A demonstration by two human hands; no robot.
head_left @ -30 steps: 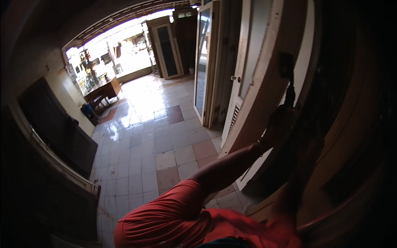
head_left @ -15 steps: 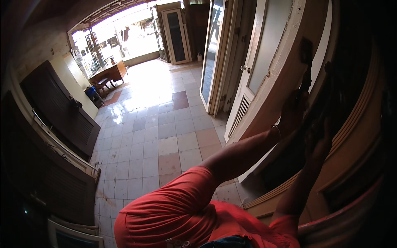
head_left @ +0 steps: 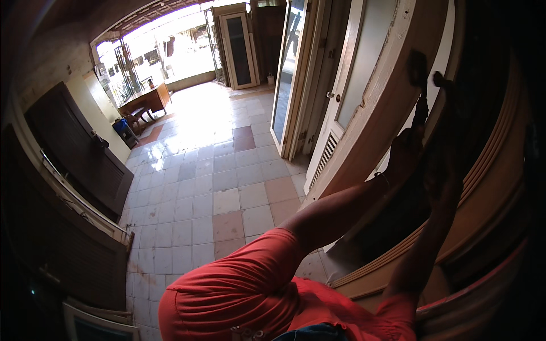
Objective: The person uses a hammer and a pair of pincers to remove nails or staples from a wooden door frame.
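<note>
Both my arms in orange sleeves reach to the right, into deep shade. My left hand (head_left: 405,149) is closed around a dark tool (head_left: 418,68) with a narrow neck and a broad flat end, held against a thick pale wooden door frame (head_left: 372,113). Just right of it, my right hand (head_left: 445,177) is wrapped round what looks like a hammer (head_left: 443,83), its head raised close to the other tool. Shadow hides most of the fingers and the handles.
A white louvred door (head_left: 325,153) with a round knob stands beyond the frame, and a glazed door (head_left: 289,85) farther off. Carved brown woodwork (head_left: 483,199) is close at my right. Dark doors (head_left: 79,153) line the left wall. A desk (head_left: 151,98) stands by the bright entrance.
The hammer's head has moved up and slightly left, and shows more plainly. My right hand has shifted a little. The left hand still grips its tool, and the whole view has shifted slightly.
</note>
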